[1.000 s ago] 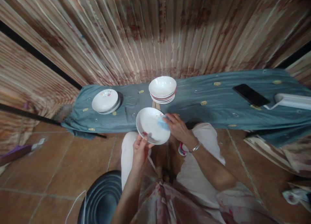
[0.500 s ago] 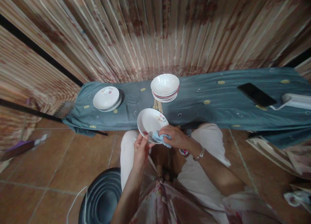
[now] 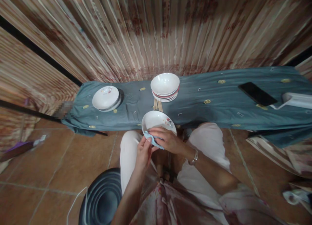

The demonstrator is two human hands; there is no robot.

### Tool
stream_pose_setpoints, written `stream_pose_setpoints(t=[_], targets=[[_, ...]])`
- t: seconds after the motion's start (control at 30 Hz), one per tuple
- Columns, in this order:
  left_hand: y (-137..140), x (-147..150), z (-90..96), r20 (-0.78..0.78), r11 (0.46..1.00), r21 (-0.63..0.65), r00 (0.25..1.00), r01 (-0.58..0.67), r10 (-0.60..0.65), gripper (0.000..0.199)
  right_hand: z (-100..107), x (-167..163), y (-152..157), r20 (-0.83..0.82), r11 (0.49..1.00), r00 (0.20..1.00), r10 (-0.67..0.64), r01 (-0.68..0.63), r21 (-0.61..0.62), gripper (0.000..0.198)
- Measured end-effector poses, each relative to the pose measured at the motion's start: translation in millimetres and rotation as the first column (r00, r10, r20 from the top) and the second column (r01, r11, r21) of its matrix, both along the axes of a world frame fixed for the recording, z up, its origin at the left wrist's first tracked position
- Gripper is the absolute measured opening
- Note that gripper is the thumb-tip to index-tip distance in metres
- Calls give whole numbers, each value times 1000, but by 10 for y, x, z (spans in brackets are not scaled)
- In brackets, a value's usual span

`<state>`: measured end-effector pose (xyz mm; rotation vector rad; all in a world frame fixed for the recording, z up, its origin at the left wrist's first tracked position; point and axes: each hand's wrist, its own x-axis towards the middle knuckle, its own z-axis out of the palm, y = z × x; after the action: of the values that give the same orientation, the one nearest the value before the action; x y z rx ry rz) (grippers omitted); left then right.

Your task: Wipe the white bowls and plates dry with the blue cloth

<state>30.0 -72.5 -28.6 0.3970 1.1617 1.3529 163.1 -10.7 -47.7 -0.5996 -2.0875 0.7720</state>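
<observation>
Over my lap I hold a white plate [image 3: 154,119] with a small flower print, tilted toward me. My left hand [image 3: 144,150] grips its near-left rim, thumb on top. A light blue cloth [image 3: 154,141] is under my right hand [image 3: 168,138], pressed on the near part of the plate; the fingers hide much of the cloth and the near rim. Just beyond the plate, several wooden chopsticks [image 3: 158,105] lie on the cloth-covered bench. Their far ends are hidden by a stack of white bowls [image 3: 165,85], one with a red edge.
Another stack of flowered plates [image 3: 106,98] stands on the left of the teal-covered bench [image 3: 195,112]. A black phone [image 3: 257,93] and a white stand [image 3: 297,100] lie at the right. Pleated curtains rise behind. A dark bucket [image 3: 102,199] with a white handle is by my left leg.
My right hand has slid the cloth left across the plate's near side, toward my left thumb. The plate has shifted slightly right and turned a little, its flowers now further right.
</observation>
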Motion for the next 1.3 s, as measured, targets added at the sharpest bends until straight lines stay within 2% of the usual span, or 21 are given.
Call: stream_pose_setpoints(t=[0.2,0.47,0.7,0.9,1.3], targets=[[-33,57,7,8,997,24,998,69,-70,41,69,-59,104,-32,990,993,-111,113,88,29],[-65,92,-5,1,996,5,996,92,-92,45,164,-60,181,81,965,966,-244,233,122,27],[-91,138,32,-32,992,-19,992,124,-125,52,112,-35,329,102,927,923,-372,364,90,28],[-104,151,23,-20,994,-27,994,107,-108,54,36,34,459,104,874,874,-475,455,169,24],[-100,112,38,-71,998,-36,996,43,-46,55,-90,204,574,193,834,811,-552,534,139,24]])
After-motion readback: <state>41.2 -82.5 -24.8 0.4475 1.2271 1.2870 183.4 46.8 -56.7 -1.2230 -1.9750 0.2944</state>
